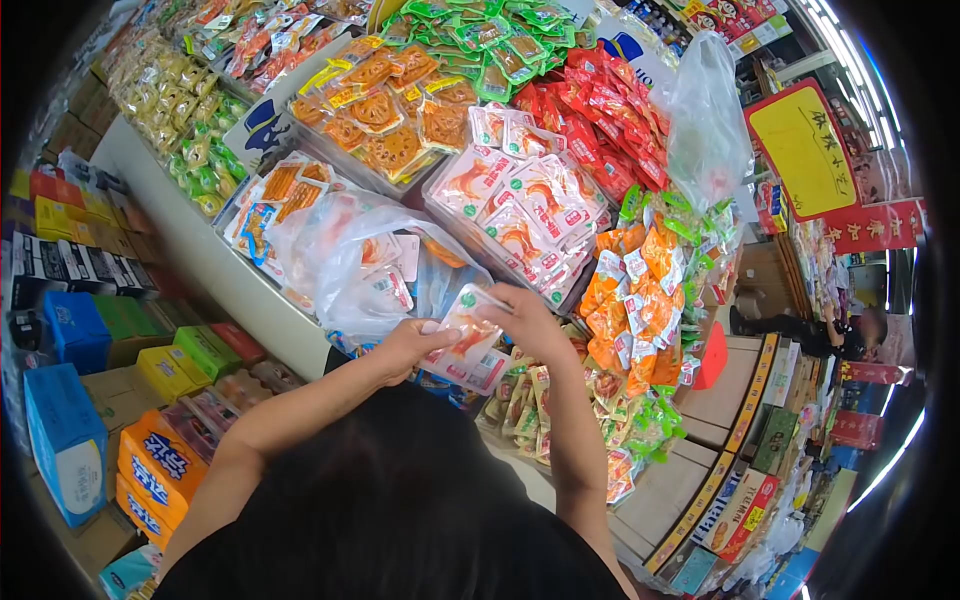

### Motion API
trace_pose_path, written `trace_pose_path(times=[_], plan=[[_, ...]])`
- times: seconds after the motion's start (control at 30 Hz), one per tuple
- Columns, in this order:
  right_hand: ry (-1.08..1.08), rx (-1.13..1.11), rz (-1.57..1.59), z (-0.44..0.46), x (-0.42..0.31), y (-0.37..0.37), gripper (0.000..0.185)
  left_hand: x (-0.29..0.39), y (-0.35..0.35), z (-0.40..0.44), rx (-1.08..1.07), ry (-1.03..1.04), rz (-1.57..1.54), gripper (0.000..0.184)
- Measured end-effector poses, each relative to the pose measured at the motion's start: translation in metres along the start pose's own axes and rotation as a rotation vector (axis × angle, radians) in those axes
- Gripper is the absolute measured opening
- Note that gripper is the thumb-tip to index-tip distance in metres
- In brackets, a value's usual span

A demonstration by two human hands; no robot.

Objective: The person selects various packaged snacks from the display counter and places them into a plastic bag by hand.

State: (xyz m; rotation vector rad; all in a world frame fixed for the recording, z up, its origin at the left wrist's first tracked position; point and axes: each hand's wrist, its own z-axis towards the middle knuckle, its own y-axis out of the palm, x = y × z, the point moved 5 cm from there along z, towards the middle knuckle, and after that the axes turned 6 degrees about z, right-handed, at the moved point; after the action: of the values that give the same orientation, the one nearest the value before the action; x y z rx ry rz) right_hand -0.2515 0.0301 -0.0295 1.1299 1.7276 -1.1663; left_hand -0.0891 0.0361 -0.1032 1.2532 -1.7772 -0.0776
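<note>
Between my two hands is a pink-and-white flat snack packet (468, 340). My left hand (408, 350) grips its left side with the fingers closed. My right hand (530, 325) has its fingers closed on the packet's upper right edge. Just beyond them, a clear plastic bag (350, 262) lies open over the bins, with several similar packets (385, 290) inside it. A bin of matching pink-and-white packets (530, 205) stands farther forward. The undersides of both hands are hidden.
Around the bag are bins of orange-brown packets (385, 105), green packets (490, 40), red packets (600, 115) and orange-wrapped snacks (635, 300). Another plastic bag (705, 120) hangs at the upper right. Boxes (70, 440) line the floor at left. A person (815, 325) is far right.
</note>
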Motion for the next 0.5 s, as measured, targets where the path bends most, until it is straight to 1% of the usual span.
trace_pose_path(times=[0.03, 0.1, 0.13, 0.2, 0.23, 0.3, 0.33, 0.4, 0.43, 0.47, 0.5], plan=[[0.001, 0.0, 0.0, -0.001, 0.002, -0.005, 0.022, -0.001, -0.001, 0.0, -0.001, 0.0, 0.0, 0.028], [-0.017, 0.119, 0.001, 0.004, 0.005, -0.026, 0.021, -0.002, -0.005, 0.001, 0.003, -0.017, -0.026, 0.025], [-0.017, 0.117, -0.003, 0.008, 0.009, -0.033, 0.021, -0.002, -0.005, 0.001, 0.002, -0.014, -0.028, 0.025], [-0.088, 0.354, 0.137, 0.016, 0.013, -0.058, 0.022, -0.001, -0.005, 0.0, 0.01, -0.003, -0.067, 0.023], [-0.09, 0.352, 0.134, 0.022, 0.011, -0.067, 0.022, -0.001, -0.006, 0.0, 0.011, 0.001, -0.069, 0.023], [0.012, 0.535, 0.474, 0.029, 0.015, -0.09, 0.028, -0.005, -0.008, 0.0, 0.023, 0.0, -0.051, 0.023], [0.011, 0.534, 0.473, 0.034, 0.014, -0.094, 0.028, -0.007, -0.008, 0.001, 0.023, 0.001, -0.051, 0.023], [-0.053, 0.67, 0.378, 0.039, 0.011, -0.106, 0.035, -0.008, -0.011, 0.001, 0.015, 0.025, -0.05, 0.023], [-0.098, 0.792, 0.049, 0.042, 0.024, -0.113, 0.04, -0.008, -0.011, 0.001, 0.018, 0.029, -0.05, 0.023], [-0.102, 0.788, 0.049, 0.04, 0.024, -0.11, 0.04, -0.008, -0.012, 0.001, 0.026, 0.033, -0.049, 0.023], [-0.142, 0.782, -0.131, 0.033, 0.018, -0.104, 0.041, -0.007, -0.014, 0.001, 0.036, 0.037, -0.048, 0.023]])
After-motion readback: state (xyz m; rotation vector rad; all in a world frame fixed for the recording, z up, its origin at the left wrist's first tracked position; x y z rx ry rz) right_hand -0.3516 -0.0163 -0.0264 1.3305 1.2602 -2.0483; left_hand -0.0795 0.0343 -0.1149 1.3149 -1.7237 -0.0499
